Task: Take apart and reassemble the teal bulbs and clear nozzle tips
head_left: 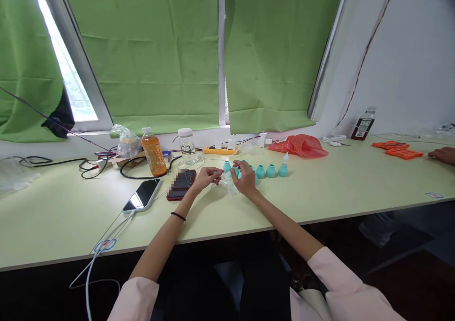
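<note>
Small clear plastic pieces (232, 188) lie in a pile on the pale table (220, 216), between my two hands. My left hand (209, 178) is at the pile's left edge, its thumb and fingertips pressed together; anything between them is too small to name. Over the right side of the pile is my right hand (244, 178), with thumb and index finger apart and nothing visible between them. Several turquoise bulbs (270, 171) stand upright behind and right of it. The rightmost bulb (283, 170) carries a white pointed tip (286, 158).
Left of my hands lie a red-edged phone (181, 184) and a white-edged phone (142, 195) with cables. Behind stand an orange drink bottle (154, 152), a clear jar (187, 146) and a power strip (220, 151). A red bag (299, 145) and another person's hand (442, 154) are rightward.
</note>
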The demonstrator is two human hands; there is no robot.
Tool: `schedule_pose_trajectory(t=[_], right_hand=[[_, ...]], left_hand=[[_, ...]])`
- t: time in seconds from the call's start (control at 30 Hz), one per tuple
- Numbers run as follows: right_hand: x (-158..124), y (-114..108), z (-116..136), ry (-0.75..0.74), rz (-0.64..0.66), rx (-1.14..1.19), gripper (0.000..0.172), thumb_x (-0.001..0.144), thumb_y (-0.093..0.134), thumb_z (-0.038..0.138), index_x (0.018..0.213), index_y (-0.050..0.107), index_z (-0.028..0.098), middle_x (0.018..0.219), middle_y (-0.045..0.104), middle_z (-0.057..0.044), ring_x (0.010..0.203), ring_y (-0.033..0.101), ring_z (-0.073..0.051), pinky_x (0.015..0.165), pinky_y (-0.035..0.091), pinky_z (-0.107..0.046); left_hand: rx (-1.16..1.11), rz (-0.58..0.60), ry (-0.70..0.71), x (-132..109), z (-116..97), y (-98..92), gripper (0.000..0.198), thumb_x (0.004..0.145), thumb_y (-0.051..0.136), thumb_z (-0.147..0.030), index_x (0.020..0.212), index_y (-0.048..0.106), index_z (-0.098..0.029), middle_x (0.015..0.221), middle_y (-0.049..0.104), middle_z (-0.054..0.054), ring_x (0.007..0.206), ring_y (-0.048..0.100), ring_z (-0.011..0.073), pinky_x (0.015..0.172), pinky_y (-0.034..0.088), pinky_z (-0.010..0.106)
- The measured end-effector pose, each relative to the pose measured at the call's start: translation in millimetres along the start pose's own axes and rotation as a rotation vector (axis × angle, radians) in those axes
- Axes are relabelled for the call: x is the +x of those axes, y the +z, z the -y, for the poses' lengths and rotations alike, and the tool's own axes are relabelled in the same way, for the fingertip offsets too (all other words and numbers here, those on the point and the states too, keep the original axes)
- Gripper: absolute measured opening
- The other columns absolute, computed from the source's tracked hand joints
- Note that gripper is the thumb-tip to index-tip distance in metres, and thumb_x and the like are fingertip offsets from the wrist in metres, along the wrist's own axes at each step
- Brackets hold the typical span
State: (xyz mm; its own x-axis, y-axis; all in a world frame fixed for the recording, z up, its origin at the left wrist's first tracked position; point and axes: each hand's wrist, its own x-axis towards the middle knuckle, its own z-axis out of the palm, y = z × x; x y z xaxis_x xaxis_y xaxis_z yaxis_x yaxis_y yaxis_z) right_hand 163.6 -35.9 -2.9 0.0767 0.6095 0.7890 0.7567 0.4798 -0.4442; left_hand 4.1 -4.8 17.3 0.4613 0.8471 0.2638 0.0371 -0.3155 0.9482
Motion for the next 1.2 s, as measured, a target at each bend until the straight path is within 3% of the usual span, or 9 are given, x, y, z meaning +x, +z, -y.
schedule_pose_trajectory(t=[0.1,0.23,0.37,0.5,0.7,0.87,1.03,1.2], right_hand=[[9.5,-12.5,-9.2,0.064,-0.056,-0.157,0.027,0.076,0.040,0.027,0.097,0.051,0.015,0.097,0.051,-0.011,0.096,0.039,-0.026,0.081,0.030,-0.039],[15.1,-21.1,-21.9,0.186,-0.020,-0.356,0.022,0.069,0.046,0.023,0.086,0.056,0.013,0.088,0.051,-0.015,0.091,0.039,-0.032,0.076,0.024,-0.049],[14.8,-21.8,-26.9,0.275,0.107,-0.485,0.015,0.064,0.052,0.018,0.077,0.058,0.014,0.079,0.052,-0.014,0.083,0.044,-0.031,0.070,0.027,-0.048],[14.7,-22.8,-25.4,0.335,0.219,-0.555,0.019,0.065,0.053,0.018,0.083,0.057,0.015,0.090,0.048,-0.015,0.088,0.044,-0.032,0.066,0.032,-0.042],[16.3,-26.7,-21.9,0.414,0.328,-0.596,0.029,0.066,0.053,0.020,0.095,0.052,0.018,0.095,0.048,-0.012,0.091,0.045,-0.028,0.063,0.037,-0.033],[18.5,-27.7,-22.6,0.452,0.352,-0.580,0.037,0.066,0.051,0.016,0.102,0.044,0.020,0.095,0.052,-0.008,0.088,0.049,-0.022,0.061,0.037,-0.027],[20.0,-30.3,-31.6,0.487,0.400,-0.548,0.038,0.061,0.055,0.019,0.098,0.046,0.021,0.091,0.056,-0.005,0.084,0.053,-0.021,0.059,0.037,-0.026],[20.8,-32.7,-42.7,0.511,0.446,-0.515,0.041,0.052,0.063,0.022,0.091,0.051,0.019,0.088,0.058,-0.006,0.082,0.054,-0.024,0.059,0.038,-0.028]], left_hand=[[-0.011,-0.077,0.012,1.2,2.4,-0.8,0.046,0.053,0.068,-0.038,0.086,0.060,-0.007,0.065,0.060,0.004,0.055,0.054,0.0102,0.056,0.049,0.027],[-0.012,-0.114,0.006,3.7,6.8,-4.0,0.048,0.046,0.073,-0.031,0.086,0.060,-0.008,0.065,0.060,0.004,0.058,0.056,0.0115,0.059,0.050,0.027],[-0.008,-0.108,0.005,4.6,7.0,-6.0,0.052,0.054,0.068,-0.034,0.099,0.056,-0.012,0.071,0.060,0.003,0.062,0.055,0.0108,0.057,0.049,0.024],[-0.017,-0.058,-0.007,3.1,5.2,-6.5,0.052,0.065,0.058,-0.041,0.110,0.049,-0.017,0.072,0.059,0.003,0.061,0.054,0.0102,0.052,0.046,0.023],[-0.040,-0.073,-0.013,2.5,6.2,-6.0,0.043,0.066,0.056,-0.043,0.098,0.052,-0.015,0.071,0.061,0.006,0.062,0.054,0.0118,0.052,0.044,0.022],[-0.088,-0.129,-0.015,4.3,6.2,-7.9,0.049,0.064,0.058,-0.042,0.104,0.048,-0.016,0.082,0.063,0.009,0.072,0.055,0.0137,0.059,0.045,0.025],[-0.140,-0.146,-0.035,4.3,6.6,-8.8,0.043,0.063,0.059,-0.043,0.094,0.055,-0.013,0.083,0.062,0.010,0.070,0.054,0.0131,0.060,0.046,0.027],[-0.192,-0.200,-0.023,6.2,10.3,-11.5,0.036,0.055,0.067,-0.036,0.082,0.056,-0.015,0.078,0.060,0.004,0.061,0.052,0.0089,0.055,0.046,0.023]])
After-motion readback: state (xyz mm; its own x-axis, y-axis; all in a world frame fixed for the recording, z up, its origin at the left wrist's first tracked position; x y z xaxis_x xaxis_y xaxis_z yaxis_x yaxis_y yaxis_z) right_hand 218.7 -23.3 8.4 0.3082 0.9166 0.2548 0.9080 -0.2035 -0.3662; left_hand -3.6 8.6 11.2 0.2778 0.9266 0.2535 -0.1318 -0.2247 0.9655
